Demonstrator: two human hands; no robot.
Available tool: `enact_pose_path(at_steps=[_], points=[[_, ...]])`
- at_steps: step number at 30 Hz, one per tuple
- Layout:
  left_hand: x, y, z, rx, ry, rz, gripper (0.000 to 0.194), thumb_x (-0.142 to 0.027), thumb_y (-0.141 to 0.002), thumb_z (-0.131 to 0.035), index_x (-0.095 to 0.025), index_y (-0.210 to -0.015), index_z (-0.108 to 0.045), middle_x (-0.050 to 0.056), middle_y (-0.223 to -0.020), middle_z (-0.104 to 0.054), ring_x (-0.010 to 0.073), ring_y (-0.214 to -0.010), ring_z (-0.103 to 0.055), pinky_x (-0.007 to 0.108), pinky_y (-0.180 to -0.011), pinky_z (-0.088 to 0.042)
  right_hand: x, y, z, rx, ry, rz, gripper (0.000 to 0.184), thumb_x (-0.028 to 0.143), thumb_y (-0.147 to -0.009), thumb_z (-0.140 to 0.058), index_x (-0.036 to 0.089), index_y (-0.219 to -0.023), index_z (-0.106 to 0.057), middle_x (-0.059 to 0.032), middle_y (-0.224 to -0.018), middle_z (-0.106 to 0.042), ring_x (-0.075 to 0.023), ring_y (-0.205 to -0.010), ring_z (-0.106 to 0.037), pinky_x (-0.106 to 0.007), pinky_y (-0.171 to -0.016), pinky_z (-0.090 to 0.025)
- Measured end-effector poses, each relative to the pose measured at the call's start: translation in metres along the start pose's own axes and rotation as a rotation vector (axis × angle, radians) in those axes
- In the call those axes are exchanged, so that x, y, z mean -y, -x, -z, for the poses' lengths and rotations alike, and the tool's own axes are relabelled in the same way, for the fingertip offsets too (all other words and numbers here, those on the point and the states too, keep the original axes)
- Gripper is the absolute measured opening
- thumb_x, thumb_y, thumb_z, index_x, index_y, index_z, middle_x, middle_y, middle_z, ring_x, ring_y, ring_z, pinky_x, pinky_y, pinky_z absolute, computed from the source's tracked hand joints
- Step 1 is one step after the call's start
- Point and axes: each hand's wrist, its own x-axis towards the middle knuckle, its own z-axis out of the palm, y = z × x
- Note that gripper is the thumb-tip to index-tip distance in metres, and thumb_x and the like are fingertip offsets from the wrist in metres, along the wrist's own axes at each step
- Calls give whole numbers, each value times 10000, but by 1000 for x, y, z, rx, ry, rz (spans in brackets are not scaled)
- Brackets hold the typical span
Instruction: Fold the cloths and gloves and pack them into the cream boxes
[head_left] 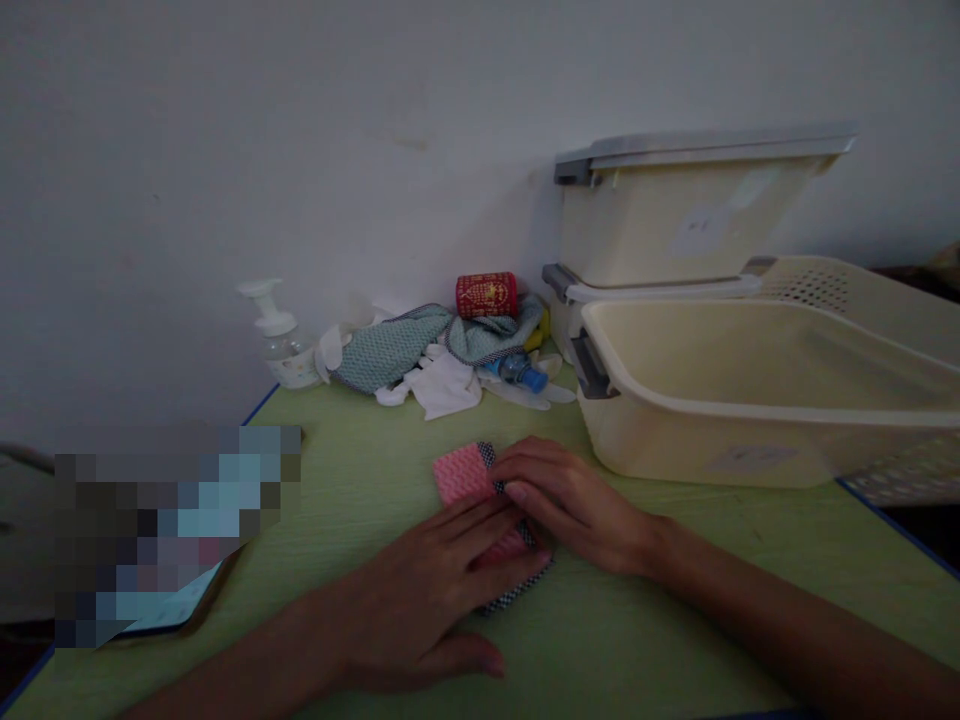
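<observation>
A small pink cloth (pixel 461 473) with a black-and-white checked border lies folded on the table in front of me. My left hand (pixel 442 580) lies flat across its middle, fingers stretched out and thumb apart. From the right, my right hand (pixel 585 500) meets the cloth at its checked edge, fingers bent and the thumb close to them, gripping that edge. Part of the cloth is hidden under both hands.
Cream bins (pixel 690 450) stand at the right, one with a grey lid. Along the wall are a pump bottle (pixel 289 350), grey-green cloths (pixel 394 345), white gloves (pixel 446 385), a red can (pixel 486 295) and a small blue-capped bottle (pixel 521 372). A blurred-out tablet-like screen (pixel 180 600) sits left.
</observation>
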Motion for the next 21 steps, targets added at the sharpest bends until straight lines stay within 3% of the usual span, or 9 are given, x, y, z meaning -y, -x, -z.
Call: enact_pose_path(at_steps=[5, 10, 14, 21], points=[[-4, -1, 2, 28, -7, 15, 674, -563, -875, -359, -203, -1428, -225, 124, -1485, -269, 277, -1383, -168, 484, -1117, -178, -1, -2, -3, 108, 10, 88, 387, 293, -959, -286, 103, -1123, -580, -128, -1149, -622, -198, -1122, -520, -356, -977, -353], [-6, -3, 5, 36, -16, 2, 671, -551, -873, -385, -187, -1421, -251, 93, -1468, -323, 277, -1369, -220, 473, -1125, -158, -4, -5, -3, 267, -3, 48, 435, 319, -955, -300, 96, -1288, -472, -126, -1359, -473, -184, -1314, -333, -405, -1099, -161], [-11, -5, 6, 51, -15, -6, 649, -526, -870, -423, -177, -1404, -302, 105, -1433, -385, 281, -1327, -311, 454, -1113, -209, -5, -7, -5, 342, -29, 64, 473, 348, -952, -312, 103, -1345, -407, -108, -1447, -338, -171, -1368, -214, -393, -1122, -68], [-11, -2, 4, 4, 43, -5, 638, -505, -868, -451, -220, -1412, -278, 70, -1397, -436, 225, -1297, -350, 379, -1116, -209, -6, -8, -9, 396, -34, -23, 516, 431, -954, -293, 169, -1399, -314, -71, -1468, -297, -185, -1376, -188, -472, -1112, -19]])
